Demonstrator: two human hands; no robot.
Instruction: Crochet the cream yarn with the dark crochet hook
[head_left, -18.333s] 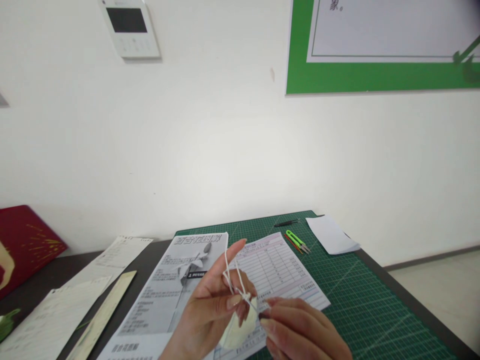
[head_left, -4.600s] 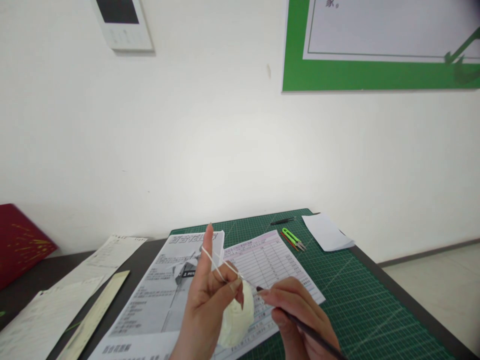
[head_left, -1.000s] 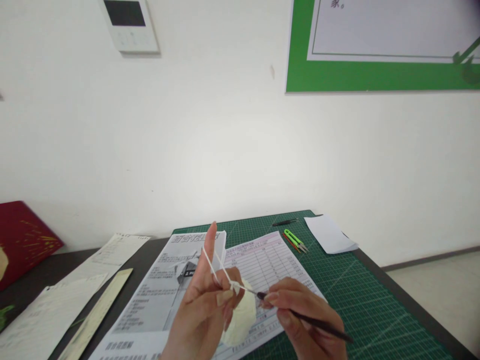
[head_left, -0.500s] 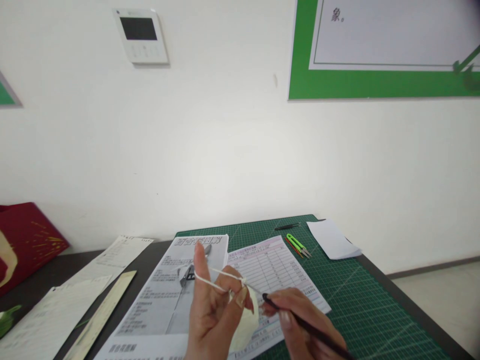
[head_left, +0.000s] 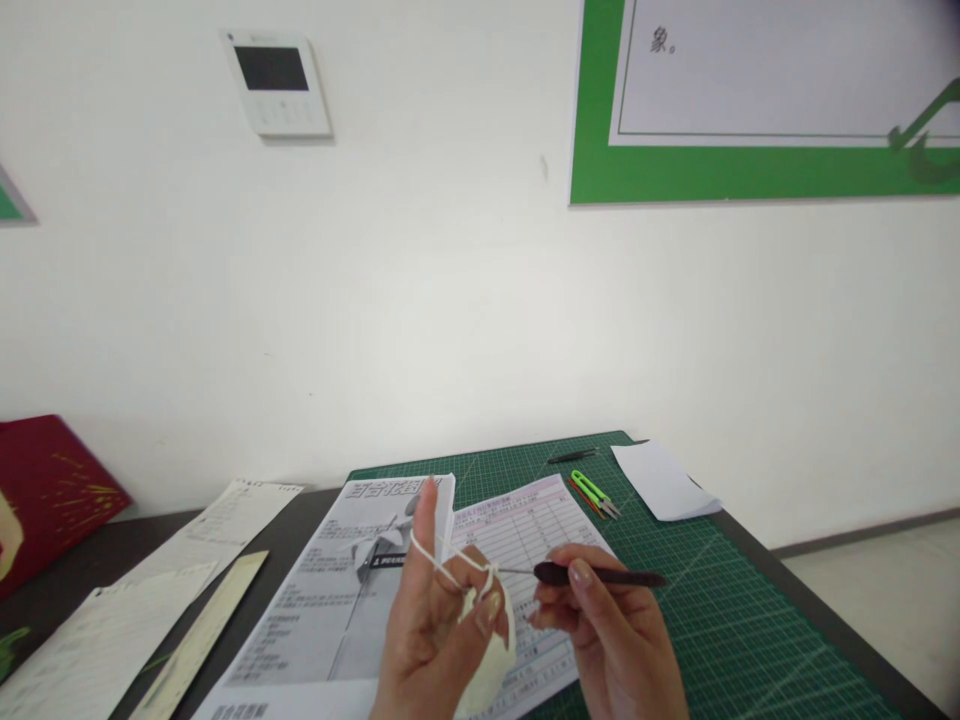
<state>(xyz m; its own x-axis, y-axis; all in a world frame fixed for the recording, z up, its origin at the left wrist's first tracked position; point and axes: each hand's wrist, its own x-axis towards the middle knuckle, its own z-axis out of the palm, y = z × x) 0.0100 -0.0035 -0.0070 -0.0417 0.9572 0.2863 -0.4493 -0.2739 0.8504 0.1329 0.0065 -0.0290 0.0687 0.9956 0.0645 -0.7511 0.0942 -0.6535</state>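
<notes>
Thumb and fingers of my left hand [head_left: 442, 620] pinch a cream crocheted piece [head_left: 491, 672], which hangs below them over the printed sheets. White yarn [head_left: 442, 562] loops around the raised index finger and runs to the edge of the piece. My right hand [head_left: 615, 625] grips the dark handle of a crochet hook [head_left: 600, 576] between thumb and fingers. The hook lies almost level, its thin metal shaft pointing left to the yarn at my left fingertips. Fingers hide the exact spot where hook and stitch meet.
A green cutting mat [head_left: 720, 590] carries green thread snips [head_left: 595, 492], black tweezers [head_left: 574, 455] and folded white paper [head_left: 664, 482]. Printed pages [head_left: 300, 600] lie under my hands. To the left are a ruler [head_left: 202, 635], handwritten sheets [head_left: 135, 610] and a red bag [head_left: 60, 495]. A white wall stands behind.
My right hand has turned, bringing the hook from a slant to nearly level. My left hand has shifted slightly right, still holding the crocheted piece. The camera view has moved a little.
</notes>
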